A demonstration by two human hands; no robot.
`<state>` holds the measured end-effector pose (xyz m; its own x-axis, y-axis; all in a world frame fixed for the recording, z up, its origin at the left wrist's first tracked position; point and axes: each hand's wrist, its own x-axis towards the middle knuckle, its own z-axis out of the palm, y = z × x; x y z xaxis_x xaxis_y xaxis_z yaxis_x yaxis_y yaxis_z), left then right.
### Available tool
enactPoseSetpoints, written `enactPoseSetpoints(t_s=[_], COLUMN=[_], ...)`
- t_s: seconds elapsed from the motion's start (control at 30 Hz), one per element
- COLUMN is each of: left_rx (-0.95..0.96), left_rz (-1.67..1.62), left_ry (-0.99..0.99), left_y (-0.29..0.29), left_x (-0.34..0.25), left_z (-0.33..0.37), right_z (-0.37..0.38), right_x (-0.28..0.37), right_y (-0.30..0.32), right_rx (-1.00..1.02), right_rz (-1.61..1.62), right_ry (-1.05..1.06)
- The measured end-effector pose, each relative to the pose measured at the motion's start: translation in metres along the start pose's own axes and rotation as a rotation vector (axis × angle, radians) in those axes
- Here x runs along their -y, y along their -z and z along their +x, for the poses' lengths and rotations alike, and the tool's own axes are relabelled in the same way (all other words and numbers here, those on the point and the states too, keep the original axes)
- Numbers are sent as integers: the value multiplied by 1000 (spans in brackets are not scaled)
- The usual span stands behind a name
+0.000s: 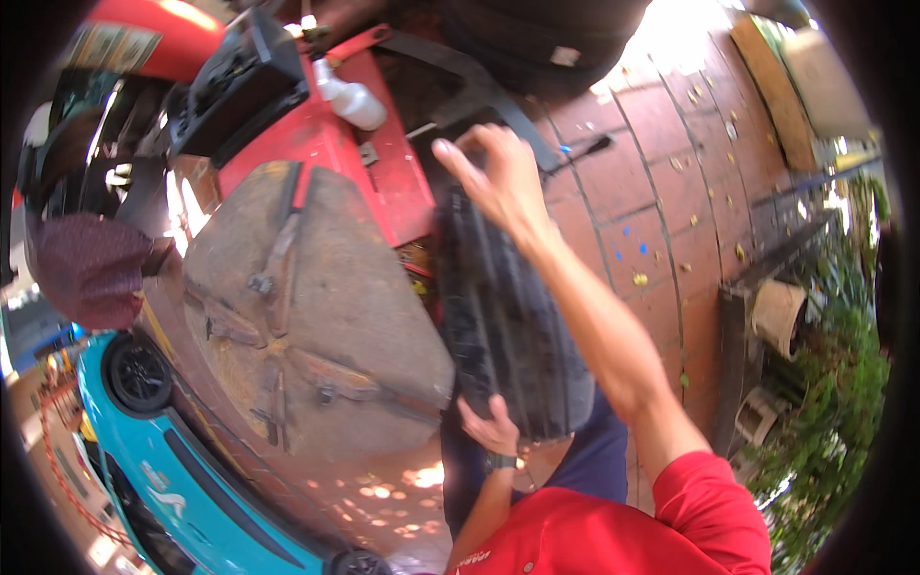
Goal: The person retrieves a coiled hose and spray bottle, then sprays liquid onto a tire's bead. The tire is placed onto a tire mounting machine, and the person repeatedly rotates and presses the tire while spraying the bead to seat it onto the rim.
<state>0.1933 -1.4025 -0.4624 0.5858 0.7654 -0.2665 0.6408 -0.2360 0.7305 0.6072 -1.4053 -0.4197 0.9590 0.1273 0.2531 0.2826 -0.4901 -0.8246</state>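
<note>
Farthest left of the tire (522, 316) we have a maroon cover (91, 268), and a teal car (206, 484) lies to the left and nearer our body. A black box (244, 91) sits left of the tire and beyond it. Next comes a worn plate (331, 307) with metal clamps (278, 254) on its face, reaching almost to the tire's left side. Past its far edge, left of the tire's far end, is a red machine (383, 168) with a white bottle (356, 103).

Our left hand (491, 426) rests on the tire's near end, thumb spread away from the fingers (a dark watch (499, 462) circles the wrist). The tire stands in front of our legs, tread toward us. Our right hand (494, 172) is at its far end, half open, thumb and curled fingers apart with nothing between them; whether it touches the rubber, we cannot tell.

Beyond the tire sits a round black thing (537, 38). To the tire's right run red tiles (661, 230), then a pot (778, 311) and green plants (829, 393).
</note>
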Motion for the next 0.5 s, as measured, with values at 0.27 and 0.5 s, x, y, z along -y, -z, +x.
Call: enactPoseSetpoints(t_s=[0.27, 0.5], left_rx=[4, -23], left_rz=[111, -28], left_ry=[-93, -77], left_y=[1, 3], left_x=[11, 2], left_z=[4, 12], right_z=[194, 167], right_x=[12, -17], right_y=[-248, -249], right_rx=[477, 229], right_rz=[-290, -246], right_ry=[80, 122])
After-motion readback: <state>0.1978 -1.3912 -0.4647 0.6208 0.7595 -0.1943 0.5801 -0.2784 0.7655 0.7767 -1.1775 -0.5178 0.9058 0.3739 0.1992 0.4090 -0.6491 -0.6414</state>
